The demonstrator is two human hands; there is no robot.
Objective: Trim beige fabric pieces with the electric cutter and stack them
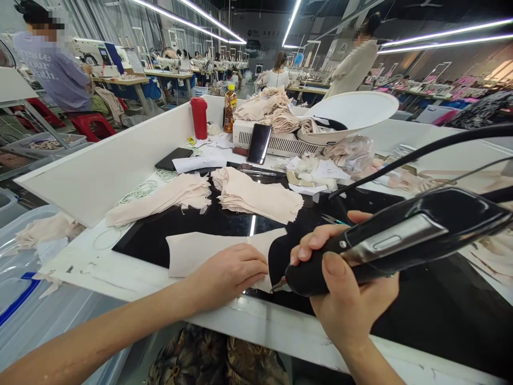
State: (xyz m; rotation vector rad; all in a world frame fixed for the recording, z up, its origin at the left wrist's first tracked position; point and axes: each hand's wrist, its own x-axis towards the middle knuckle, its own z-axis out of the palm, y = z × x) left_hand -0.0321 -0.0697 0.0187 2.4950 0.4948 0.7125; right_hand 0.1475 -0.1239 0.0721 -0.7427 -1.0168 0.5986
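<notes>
Black-and-white tabletop (pixel 433 315): at seven o'clock, a pale fabric piece (pixel 196 251) is lying beneath the left hand (pixel 232 270), fingers loosely bent; at four, the right hand (pixel 355 299) is gripping a black handheld tool (pixel 401 235).

Two hands (pixel 234 270) (pixel 363 305), one corded tool (pixel 401 235), one flat cloth (pixel 202 251), two cloth stacks (pixel 164 198) (pixel 258 195) just beyond, one red tumbler (pixel 199 120).

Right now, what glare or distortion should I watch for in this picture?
Head view: a bright streak glints on the glossy black panel; ceiling lights look washed out; the handheld tool looms large toward the right edge, likely stretched by the wide lens.
</notes>
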